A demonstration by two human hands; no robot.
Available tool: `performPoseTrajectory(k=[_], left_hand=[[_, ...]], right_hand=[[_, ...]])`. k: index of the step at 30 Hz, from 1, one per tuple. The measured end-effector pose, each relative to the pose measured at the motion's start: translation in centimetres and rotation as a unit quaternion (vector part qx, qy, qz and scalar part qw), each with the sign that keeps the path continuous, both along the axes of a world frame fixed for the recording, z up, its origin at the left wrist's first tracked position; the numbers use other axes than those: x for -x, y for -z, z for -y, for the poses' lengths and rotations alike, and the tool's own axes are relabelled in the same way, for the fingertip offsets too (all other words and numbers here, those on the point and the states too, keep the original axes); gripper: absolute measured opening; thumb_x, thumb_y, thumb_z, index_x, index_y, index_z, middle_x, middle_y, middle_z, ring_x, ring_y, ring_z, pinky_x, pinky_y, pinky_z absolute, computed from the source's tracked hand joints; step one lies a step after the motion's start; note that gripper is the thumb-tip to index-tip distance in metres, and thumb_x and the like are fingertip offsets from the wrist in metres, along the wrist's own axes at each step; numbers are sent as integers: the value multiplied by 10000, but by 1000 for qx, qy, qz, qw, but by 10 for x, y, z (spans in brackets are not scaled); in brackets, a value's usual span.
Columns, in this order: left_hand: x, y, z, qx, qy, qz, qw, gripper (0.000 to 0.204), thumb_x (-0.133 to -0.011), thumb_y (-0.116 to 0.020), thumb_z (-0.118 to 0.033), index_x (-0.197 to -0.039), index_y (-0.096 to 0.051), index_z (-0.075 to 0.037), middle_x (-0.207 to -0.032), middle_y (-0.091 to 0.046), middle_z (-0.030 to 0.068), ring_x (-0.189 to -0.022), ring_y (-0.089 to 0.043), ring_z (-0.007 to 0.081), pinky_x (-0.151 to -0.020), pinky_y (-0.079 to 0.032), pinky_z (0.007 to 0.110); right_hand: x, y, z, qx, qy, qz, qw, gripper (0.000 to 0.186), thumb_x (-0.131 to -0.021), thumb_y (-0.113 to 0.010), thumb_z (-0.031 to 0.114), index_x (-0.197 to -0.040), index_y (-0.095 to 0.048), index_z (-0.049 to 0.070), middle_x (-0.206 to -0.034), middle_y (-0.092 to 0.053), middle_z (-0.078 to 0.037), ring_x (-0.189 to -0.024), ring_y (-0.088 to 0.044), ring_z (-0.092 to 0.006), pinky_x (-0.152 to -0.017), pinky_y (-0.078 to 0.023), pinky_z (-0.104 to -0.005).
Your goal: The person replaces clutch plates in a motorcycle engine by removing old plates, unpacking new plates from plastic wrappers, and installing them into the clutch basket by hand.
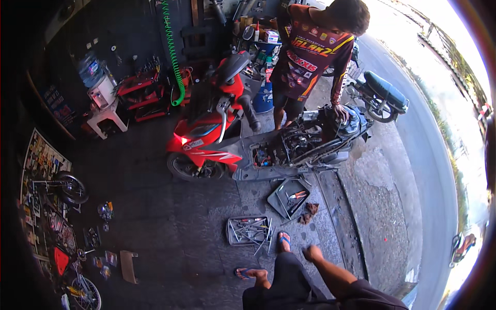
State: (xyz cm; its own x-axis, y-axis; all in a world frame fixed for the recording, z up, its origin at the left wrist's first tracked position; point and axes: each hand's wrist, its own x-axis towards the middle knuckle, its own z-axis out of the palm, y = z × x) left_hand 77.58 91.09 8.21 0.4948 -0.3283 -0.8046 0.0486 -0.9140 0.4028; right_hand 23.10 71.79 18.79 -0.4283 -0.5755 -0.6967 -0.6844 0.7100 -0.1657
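Observation:
My right hand (312, 254) hangs at my side with its fingers curled closed, and nothing shows sticking out of it. It is nearest to a crumpled brown rag (309, 213) on the floor. My left hand is out of the picture. Ahead stands a red scooter (206, 150), its seat and rear covers off so that the frame (305, 142) is bare. Between me and the scooter lie a tray of wrenches and other metal tools (249, 231) and a second dark tray (289, 199) holding orange-handled pliers (297, 195).
Behind the scooter a person (315, 57) leans over, one hand on its rear. Another motorcycle (382, 93) is parked beside the road. Small motorbikes and loose parts (106, 211) line the left. A red tool cart (142, 93), water dispenser (103, 90) and green coiled hose (173, 51) stand along the wall.

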Motion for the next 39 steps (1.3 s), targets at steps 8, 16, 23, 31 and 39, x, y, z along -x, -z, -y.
performPoseTrajectory(k=[8, 16, 23, 31, 39], left_hand=[[-17, 52, -12, 76, 25, -41, 996, 400, -919, -591, -419, -916, -641, -22, -827, -586, 56, -734, -511, 206, -674, -469, 395], [-28, 10, -5, 60, -99, -165, 979, 248, -911, -594, -296, -884, -637, -53, -705, -591, 52, -571, -539, 196, -509, -469, 360], [-134, -27, -22, 7, -257, -89, 962, 200, -919, -602, -270, -871, -640, -79, -638, -589, 41, -473, -546, 186, -400, -456, 347], [-200, -40, -2, 15, -319, -117, 941, 173, -896, -612, -239, -818, -647, -88, -642, -592, 44, -479, -536, 175, -417, -431, 317], [-277, -70, 47, 162, -298, -92, 936, 72, -910, -602, -122, -880, -649, -77, -717, -623, 56, -513, -563, 162, -439, -450, 294]], right_hand=[[-83, -116, 133, 326, -104, 9, 940, 357, -878, -588, 338, -825, -640, -12, -866, -654, -291, -869, -648, -460, -750, -514, -529], [-60, -21, 8, 104, -140, -59, 983, 356, -876, -539, 314, -862, -715, 5, -967, -675, -276, -945, -660, -430, -833, -535, -492], [-66, 50, -88, -162, -93, -32, 982, 358, -840, -576, 339, -815, -712, 9, -745, -707, -127, -627, -697, -221, -587, -570, -354], [-196, 80, 133, -93, -449, -92, 884, 205, -826, -692, 236, -956, -741, 86, -881, -747, -60, -776, -731, -234, -575, -580, -387], [-443, 44, 334, 66, -427, -23, 902, 317, -871, -584, 283, -978, -721, 18, -1051, -695, -213, -982, -683, -369, -816, -547, -455]])
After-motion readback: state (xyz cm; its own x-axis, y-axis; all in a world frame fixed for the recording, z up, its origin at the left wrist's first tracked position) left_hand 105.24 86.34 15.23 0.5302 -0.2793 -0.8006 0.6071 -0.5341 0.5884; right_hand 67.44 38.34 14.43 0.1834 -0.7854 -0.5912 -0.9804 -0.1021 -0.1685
